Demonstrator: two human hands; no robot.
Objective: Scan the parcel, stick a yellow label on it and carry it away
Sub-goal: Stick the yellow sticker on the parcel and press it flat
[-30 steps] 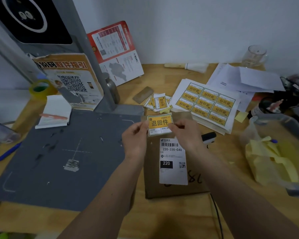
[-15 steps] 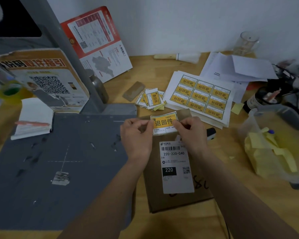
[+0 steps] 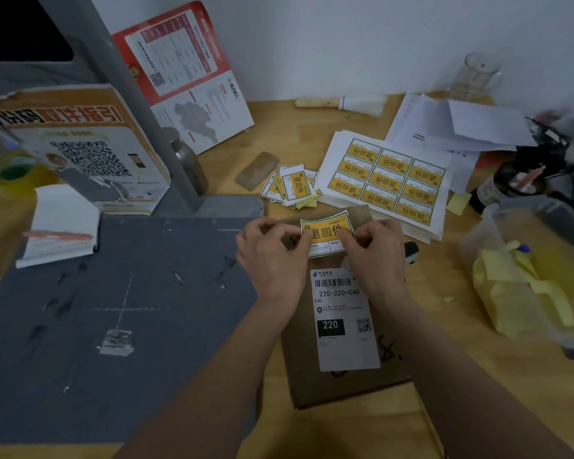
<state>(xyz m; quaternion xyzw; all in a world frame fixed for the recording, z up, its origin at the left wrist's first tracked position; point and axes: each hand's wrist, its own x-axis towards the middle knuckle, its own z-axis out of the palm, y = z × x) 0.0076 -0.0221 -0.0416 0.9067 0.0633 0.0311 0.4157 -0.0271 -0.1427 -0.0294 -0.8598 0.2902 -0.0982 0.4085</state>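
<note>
Head view: both hands' fingers [image 3: 301, 241] pinch the yellow label [image 3: 325, 231], one side each, keeping it taut above the parcel [image 3: 342, 385] for sticking.

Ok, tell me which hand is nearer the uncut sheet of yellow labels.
Right. The right hand pinches the loose yellow label's right edge, just below-left of the uncut sheet. The left hand holds the label's left edge, farther away.

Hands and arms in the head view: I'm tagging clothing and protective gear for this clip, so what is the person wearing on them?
Nothing shows on either. The left hand and right hand are bare, with no gloves, and no rings or watch can be seen. Both forearms are uncovered up to the bottom edge of the frame, so no sleeve is visible.
</note>
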